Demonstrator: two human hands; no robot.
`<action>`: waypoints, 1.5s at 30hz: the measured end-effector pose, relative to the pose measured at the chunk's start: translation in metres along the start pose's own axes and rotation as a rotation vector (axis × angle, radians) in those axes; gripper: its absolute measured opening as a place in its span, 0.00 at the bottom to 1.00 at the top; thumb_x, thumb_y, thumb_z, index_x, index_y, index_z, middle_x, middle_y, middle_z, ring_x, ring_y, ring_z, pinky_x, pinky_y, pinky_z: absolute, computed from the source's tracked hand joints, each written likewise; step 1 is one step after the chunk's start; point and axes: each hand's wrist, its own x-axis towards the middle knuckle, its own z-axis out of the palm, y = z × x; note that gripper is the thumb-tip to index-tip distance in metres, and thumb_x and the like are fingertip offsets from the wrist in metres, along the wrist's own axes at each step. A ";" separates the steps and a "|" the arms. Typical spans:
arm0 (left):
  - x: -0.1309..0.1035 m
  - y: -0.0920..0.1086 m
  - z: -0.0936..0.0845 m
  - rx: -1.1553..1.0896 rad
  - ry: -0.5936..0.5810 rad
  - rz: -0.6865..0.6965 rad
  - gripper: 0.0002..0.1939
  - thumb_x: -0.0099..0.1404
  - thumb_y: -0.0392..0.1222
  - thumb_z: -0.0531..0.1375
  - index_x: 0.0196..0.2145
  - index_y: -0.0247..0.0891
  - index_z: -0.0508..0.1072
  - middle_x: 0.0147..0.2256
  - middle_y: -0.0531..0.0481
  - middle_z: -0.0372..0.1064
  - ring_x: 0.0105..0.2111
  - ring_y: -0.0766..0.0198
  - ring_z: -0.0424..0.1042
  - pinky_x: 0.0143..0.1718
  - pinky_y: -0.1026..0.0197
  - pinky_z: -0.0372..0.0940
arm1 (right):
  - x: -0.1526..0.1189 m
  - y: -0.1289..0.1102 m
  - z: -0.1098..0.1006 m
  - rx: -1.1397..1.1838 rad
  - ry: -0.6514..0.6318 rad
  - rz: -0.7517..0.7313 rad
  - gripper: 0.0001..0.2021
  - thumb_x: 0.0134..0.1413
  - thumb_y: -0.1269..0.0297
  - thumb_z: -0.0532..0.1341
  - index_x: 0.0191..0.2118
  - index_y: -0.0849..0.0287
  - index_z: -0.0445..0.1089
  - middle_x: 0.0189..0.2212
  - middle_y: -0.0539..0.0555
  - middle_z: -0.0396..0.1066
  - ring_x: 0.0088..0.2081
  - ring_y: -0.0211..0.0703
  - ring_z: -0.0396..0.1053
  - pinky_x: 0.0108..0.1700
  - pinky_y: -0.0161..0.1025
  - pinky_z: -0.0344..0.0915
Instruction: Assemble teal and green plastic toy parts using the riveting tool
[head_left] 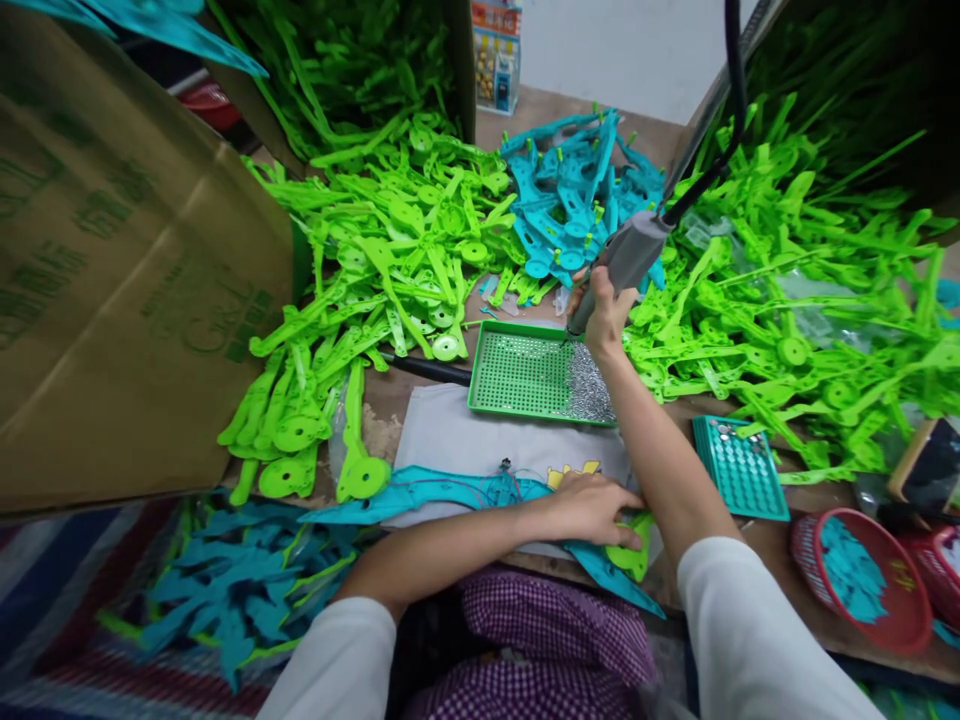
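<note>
My right hand (606, 315) is wrapped round a grey electric screwdriver (634, 255), its tip pointing down over a green perforated tray (517, 370). Small silver screws (589, 385) are heaped at the tray's right end. Near the front edge of the table, my left hand (589, 508) rests on a long blue plastic part (435, 490) and holds a lime-green plastic part (634, 550) against its right end. Thin wires and a small black piece (505, 464) show on the blue part. My left palm and some fingertips are hidden.
Lime-green parts (405, 230) are piled at left, and more (795, 330) at right. Blue parts (562, 200) lie behind the tray. At right are a teal grid tray (742, 470) and a red basket (900, 590). A cardboard box (135, 300) stands left.
</note>
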 end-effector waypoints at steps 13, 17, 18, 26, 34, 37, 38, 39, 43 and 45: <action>0.003 -0.004 0.002 -0.005 0.039 -0.023 0.38 0.57 0.62 0.60 0.63 0.52 0.58 0.43 0.52 0.75 0.46 0.53 0.71 0.42 0.57 0.64 | -0.093 -0.124 -0.100 -0.024 0.030 -0.069 0.27 0.39 0.28 0.56 0.29 0.49 0.67 0.15 0.45 0.53 0.13 0.35 0.54 0.14 0.36 0.52; 0.004 -0.004 0.004 0.011 0.033 -0.015 0.33 0.58 0.61 0.60 0.58 0.51 0.65 0.43 0.52 0.75 0.46 0.53 0.71 0.42 0.57 0.63 | -0.162 -0.142 -0.139 -0.100 0.018 -0.030 0.26 0.42 0.28 0.54 0.28 0.46 0.70 0.11 0.46 0.54 0.11 0.39 0.54 0.11 0.39 0.49; 0.004 -0.003 0.004 0.017 0.037 -0.013 0.32 0.58 0.61 0.60 0.58 0.51 0.66 0.43 0.52 0.75 0.46 0.52 0.71 0.42 0.57 0.63 | -0.172 -0.142 -0.144 -0.112 0.036 -0.004 0.25 0.42 0.28 0.54 0.28 0.45 0.70 0.12 0.46 0.55 0.11 0.40 0.54 0.11 0.39 0.50; 0.001 0.003 0.001 0.095 0.018 -0.015 0.29 0.60 0.60 0.59 0.58 0.51 0.67 0.45 0.50 0.74 0.48 0.52 0.70 0.43 0.57 0.62 | -0.176 -0.134 -0.149 -0.003 0.155 0.032 0.27 0.35 0.29 0.60 0.27 0.50 0.70 0.12 0.46 0.58 0.13 0.41 0.59 0.13 0.39 0.56; 0.002 0.004 0.001 0.109 0.028 -0.033 0.29 0.60 0.59 0.59 0.58 0.52 0.67 0.44 0.52 0.74 0.48 0.53 0.70 0.42 0.60 0.62 | -0.179 -0.126 -0.147 0.059 0.117 0.127 0.29 0.33 0.29 0.61 0.26 0.54 0.65 0.12 0.44 0.58 0.14 0.38 0.60 0.17 0.36 0.60; 0.003 0.002 0.002 0.091 0.021 -0.032 0.28 0.60 0.59 0.59 0.57 0.53 0.68 0.44 0.52 0.75 0.48 0.53 0.70 0.43 0.59 0.62 | -0.179 -0.123 -0.148 0.081 0.094 0.132 0.29 0.33 0.29 0.61 0.24 0.54 0.64 0.12 0.44 0.58 0.14 0.36 0.58 0.16 0.34 0.58; 0.004 0.002 0.002 0.086 0.022 -0.026 0.28 0.60 0.59 0.59 0.57 0.53 0.68 0.43 0.51 0.75 0.48 0.52 0.70 0.43 0.58 0.62 | -0.179 -0.121 -0.148 0.085 0.093 0.125 0.29 0.33 0.29 0.61 0.24 0.54 0.64 0.13 0.44 0.58 0.14 0.35 0.58 0.16 0.34 0.58; 0.004 0.001 0.002 0.082 0.023 -0.020 0.28 0.60 0.59 0.59 0.57 0.53 0.68 0.43 0.51 0.75 0.48 0.52 0.70 0.42 0.58 0.62 | -0.179 -0.120 -0.149 0.090 0.089 0.116 0.29 0.34 0.30 0.61 0.24 0.54 0.64 0.13 0.44 0.58 0.14 0.35 0.58 0.16 0.33 0.57; 0.004 0.000 0.003 0.088 0.026 -0.003 0.27 0.60 0.59 0.59 0.56 0.53 0.69 0.43 0.50 0.75 0.46 0.51 0.71 0.42 0.56 0.62 | -0.181 -0.117 -0.153 0.116 0.036 0.083 0.27 0.36 0.31 0.62 0.24 0.54 0.67 0.12 0.45 0.59 0.13 0.35 0.58 0.15 0.33 0.56; 0.004 0.000 0.004 0.098 0.026 -0.008 0.25 0.60 0.60 0.58 0.54 0.54 0.70 0.43 0.50 0.75 0.45 0.52 0.71 0.42 0.56 0.63 | -0.177 -0.121 -0.153 0.097 -0.021 0.087 0.27 0.37 0.31 0.62 0.25 0.55 0.69 0.12 0.46 0.60 0.12 0.36 0.58 0.13 0.34 0.55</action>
